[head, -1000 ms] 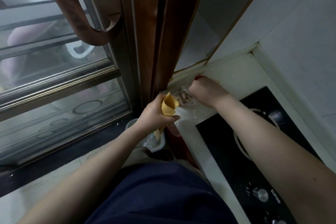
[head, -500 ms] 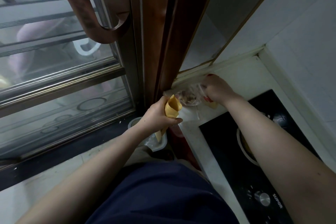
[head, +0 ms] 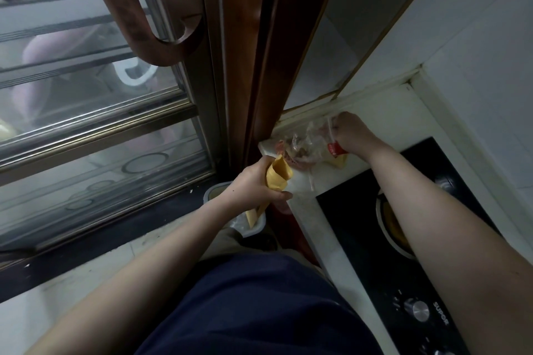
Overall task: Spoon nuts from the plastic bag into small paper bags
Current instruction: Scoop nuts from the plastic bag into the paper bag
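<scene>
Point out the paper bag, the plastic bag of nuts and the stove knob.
paper bag (head: 277, 176): head view, on the folded upper part above the left hand's grip.
plastic bag (head: 305, 144): head view, on the crinkled clear film over the nuts.
stove knob (head: 416, 309): head view, on its metal top face.

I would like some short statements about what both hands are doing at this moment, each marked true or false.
1. The left hand grips a yellow paper bag with its mouth open upward. True.
2. The right hand rests on the stove knob. False: it is at the clear plastic bag of nuts on the white counter, far from the knob.
3. The plastic bag lies in the counter's corner next to the brown door frame. True.
4. The paper bag lies flat on the black stove. False: the left hand holds it up off the counter's edge, beside the stove.
</scene>
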Demonstrator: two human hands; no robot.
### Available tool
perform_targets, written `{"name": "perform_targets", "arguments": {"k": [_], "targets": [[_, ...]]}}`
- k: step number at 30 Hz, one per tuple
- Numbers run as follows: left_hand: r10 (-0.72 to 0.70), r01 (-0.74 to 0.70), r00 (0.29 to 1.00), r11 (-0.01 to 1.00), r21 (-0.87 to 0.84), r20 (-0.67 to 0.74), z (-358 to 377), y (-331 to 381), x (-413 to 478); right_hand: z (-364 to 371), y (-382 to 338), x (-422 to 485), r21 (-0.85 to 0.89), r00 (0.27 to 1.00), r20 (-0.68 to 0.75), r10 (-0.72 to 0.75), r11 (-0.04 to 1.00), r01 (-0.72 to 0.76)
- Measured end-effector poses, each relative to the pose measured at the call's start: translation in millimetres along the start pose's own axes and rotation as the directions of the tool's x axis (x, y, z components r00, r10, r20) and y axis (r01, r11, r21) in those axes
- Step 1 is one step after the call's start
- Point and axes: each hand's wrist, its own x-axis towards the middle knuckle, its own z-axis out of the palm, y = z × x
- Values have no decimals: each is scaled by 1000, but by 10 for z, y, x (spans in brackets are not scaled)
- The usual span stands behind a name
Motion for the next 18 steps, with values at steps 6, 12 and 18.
{"name": "perform_targets", "arguments": {"k": [6, 12, 18], "targets": [[2, -2, 1000, 1000, -9, -3, -15, -3, 5, -69, 38, -3, 257, 990, -49, 132, 960, -115], [13, -13, 1000, 1000, 5, -14, -33, 26, 31, -169, 26, -81, 509, 967, -58, 248, 841, -185], [19, -19, 1000, 1000, 21, -14, -27, 59, 49, -228, 54, -113, 684, 932, -56, 357, 694, -225]]}}
